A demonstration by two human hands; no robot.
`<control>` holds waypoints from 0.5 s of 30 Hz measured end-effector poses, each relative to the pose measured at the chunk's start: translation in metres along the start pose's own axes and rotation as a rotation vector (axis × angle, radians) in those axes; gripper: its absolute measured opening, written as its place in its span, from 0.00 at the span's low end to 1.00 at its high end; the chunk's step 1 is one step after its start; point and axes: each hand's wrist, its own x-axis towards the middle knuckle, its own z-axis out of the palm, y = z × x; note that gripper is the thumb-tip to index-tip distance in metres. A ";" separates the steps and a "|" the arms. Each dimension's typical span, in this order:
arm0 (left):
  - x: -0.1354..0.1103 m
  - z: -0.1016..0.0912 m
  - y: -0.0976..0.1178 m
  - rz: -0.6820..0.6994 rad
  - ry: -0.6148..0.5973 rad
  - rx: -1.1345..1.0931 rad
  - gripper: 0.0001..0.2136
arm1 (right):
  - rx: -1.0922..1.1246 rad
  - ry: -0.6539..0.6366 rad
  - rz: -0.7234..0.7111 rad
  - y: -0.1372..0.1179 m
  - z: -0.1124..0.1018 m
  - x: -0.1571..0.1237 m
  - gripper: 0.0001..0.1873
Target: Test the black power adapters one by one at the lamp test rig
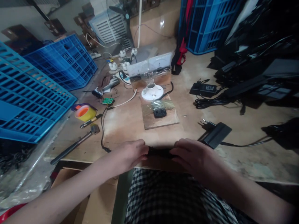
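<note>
A black power adapter (160, 152) is held at the near edge of the bench (245, 158) by the left hand (129, 153) and the right hand (195, 156). Both hands are almost closed, and its two ends are gripped, so most of it is hidden. Just beside the right hand, a second black adapter (216, 134) is lying, and its cord is stretched out to the right. Farther up the bench, a small black box (160, 112) is set on a wooden board (165, 123), just below a white lamp holder (151, 92) with a clear bulb (147, 72). A green circuit board (108, 101) and a roll of tape (83, 112) are lying to the left, near blue plastic crates (63, 60).
</note>
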 end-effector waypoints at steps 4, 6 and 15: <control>0.000 0.013 0.012 -0.166 0.099 -0.101 0.08 | -0.164 0.073 -0.081 0.001 0.011 -0.006 0.08; -0.005 0.016 0.015 -0.161 0.148 -0.142 0.06 | -0.205 0.092 -0.128 -0.001 0.011 -0.009 0.07; -0.082 -0.001 -0.041 -0.177 0.384 0.079 0.24 | -0.242 0.470 0.147 0.008 -0.060 -0.033 0.33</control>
